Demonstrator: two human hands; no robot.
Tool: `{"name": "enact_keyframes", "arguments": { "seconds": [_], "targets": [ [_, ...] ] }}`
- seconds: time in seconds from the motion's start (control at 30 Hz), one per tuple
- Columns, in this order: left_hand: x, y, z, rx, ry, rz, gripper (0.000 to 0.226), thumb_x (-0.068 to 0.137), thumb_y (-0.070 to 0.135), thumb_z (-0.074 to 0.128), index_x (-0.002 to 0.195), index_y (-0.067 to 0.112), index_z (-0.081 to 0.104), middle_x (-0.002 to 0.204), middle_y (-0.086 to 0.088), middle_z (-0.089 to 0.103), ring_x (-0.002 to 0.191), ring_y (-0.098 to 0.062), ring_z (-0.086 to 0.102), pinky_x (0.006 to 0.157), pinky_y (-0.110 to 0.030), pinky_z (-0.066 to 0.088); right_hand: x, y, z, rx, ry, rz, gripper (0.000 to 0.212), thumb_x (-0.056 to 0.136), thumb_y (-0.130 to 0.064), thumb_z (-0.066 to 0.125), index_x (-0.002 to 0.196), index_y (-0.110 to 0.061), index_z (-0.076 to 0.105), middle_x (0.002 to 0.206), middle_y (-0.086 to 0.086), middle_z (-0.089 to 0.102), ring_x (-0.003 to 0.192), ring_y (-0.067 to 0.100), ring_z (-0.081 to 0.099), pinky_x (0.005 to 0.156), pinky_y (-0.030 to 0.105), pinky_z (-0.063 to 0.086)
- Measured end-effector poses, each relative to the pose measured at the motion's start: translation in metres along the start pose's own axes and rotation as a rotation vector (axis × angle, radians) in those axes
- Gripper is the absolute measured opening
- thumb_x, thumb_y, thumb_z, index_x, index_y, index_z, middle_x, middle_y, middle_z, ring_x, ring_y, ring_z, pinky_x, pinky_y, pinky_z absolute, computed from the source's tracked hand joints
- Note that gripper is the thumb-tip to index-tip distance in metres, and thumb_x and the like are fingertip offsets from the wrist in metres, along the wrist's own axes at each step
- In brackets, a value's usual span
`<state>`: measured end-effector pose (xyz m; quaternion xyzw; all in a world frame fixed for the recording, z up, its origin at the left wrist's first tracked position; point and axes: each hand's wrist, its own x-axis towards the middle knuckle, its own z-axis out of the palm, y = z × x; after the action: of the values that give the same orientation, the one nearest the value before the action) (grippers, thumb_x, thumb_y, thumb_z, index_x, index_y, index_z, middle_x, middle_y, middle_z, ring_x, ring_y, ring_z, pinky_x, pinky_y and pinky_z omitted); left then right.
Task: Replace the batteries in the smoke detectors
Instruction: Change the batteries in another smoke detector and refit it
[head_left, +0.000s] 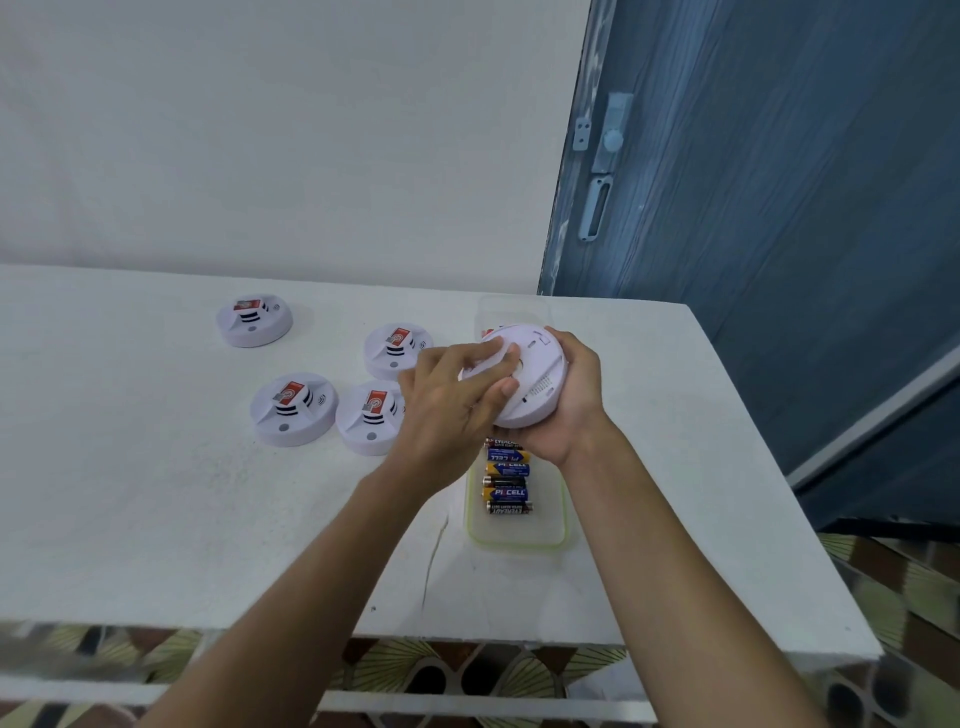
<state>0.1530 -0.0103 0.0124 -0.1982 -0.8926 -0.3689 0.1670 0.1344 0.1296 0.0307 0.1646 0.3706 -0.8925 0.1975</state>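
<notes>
1. Two hands hold one smoke detector (537, 371) over the battery tray (519, 544): right hand (569, 410) curled round its rim, left hand (452, 400) gripping its back.
2. Four detectors (293, 408) lie left of the tray.

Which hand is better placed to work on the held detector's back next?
Probably left: the left hand has fingers on the back of the detector, while the right hand cradles it.

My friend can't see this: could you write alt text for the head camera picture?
The right hand cups a white smoke detector above a clear tray of batteries, while the left hand grips its back. Four other detectors sit on the white table.
</notes>
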Motion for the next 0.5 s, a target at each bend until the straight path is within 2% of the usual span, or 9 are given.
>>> {"name": "enact_keyframes", "arguments": {
  "seconds": [0.07, 0.17, 0.3, 0.4, 0.5],
  "targets": [
    [0.003, -0.004, -0.005, -0.081, -0.064, -0.016, 0.037, 0.095, 0.045, 0.047, 0.13, 0.04, 0.057, 0.131, 0.025, 0.049, 0.117, -0.003, 0.033, 0.096, -0.03, 0.025, -0.001, 0.0, 0.0, 0.018, 0.0, 0.007, 0.046, 0.088, -0.05, 0.044, 0.114, -0.019, 0.065, 0.102, 0.013, 0.066, 0.095, 0.029, 0.059, 0.076, 0.037, 0.051],
    [0.014, -0.012, -0.018, -0.269, -0.178, -0.012, 0.034, 0.088, 0.038, 0.064, 0.122, 0.04, 0.063, 0.13, 0.023, 0.057, 0.121, 0.002, 0.047, 0.102, -0.021, 0.037, -0.003, -0.001, -0.002, 0.031, 0.002, 0.028, 0.04, 0.086, -0.045, 0.046, 0.112, -0.02, 0.064, 0.099, 0.01, 0.067, 0.088, 0.028, 0.062, 0.071, 0.036, 0.055],
    [0.026, -0.019, -0.035, -0.312, -0.36, -0.014, 0.031, 0.082, 0.025, 0.076, 0.109, 0.039, 0.069, 0.128, 0.024, 0.058, 0.118, 0.008, 0.051, 0.092, -0.01, 0.041, -0.004, -0.003, -0.007, 0.041, -0.026, 0.066, 0.035, 0.088, -0.043, 0.047, 0.111, -0.023, 0.064, 0.096, 0.008, 0.068, 0.087, 0.028, 0.062, 0.076, 0.038, 0.051],
    [0.029, -0.019, -0.039, -0.297, -0.368, -0.021, 0.027, 0.079, 0.026, 0.079, 0.099, 0.041, 0.07, 0.121, 0.024, 0.06, 0.111, 0.008, 0.055, 0.084, -0.01, 0.043, -0.001, -0.001, -0.01, -0.001, -0.003, 0.074, 0.038, 0.086, -0.045, 0.048, 0.11, -0.021, 0.065, 0.101, 0.01, 0.068, 0.09, 0.03, 0.062, 0.078, 0.041, 0.051],
    [0.029, -0.019, -0.038, -0.246, -0.359, 0.014, 0.024, 0.08, 0.028, 0.077, 0.102, 0.036, 0.072, 0.122, 0.022, 0.06, 0.108, 0.008, 0.054, 0.078, -0.01, 0.042, 0.0, 0.0, -0.01, 0.005, 0.021, 0.081, 0.038, 0.086, -0.044, 0.048, 0.106, -0.017, 0.067, 0.097, 0.013, 0.069, 0.088, 0.031, 0.063, 0.078, 0.042, 0.05]
  ]
}}
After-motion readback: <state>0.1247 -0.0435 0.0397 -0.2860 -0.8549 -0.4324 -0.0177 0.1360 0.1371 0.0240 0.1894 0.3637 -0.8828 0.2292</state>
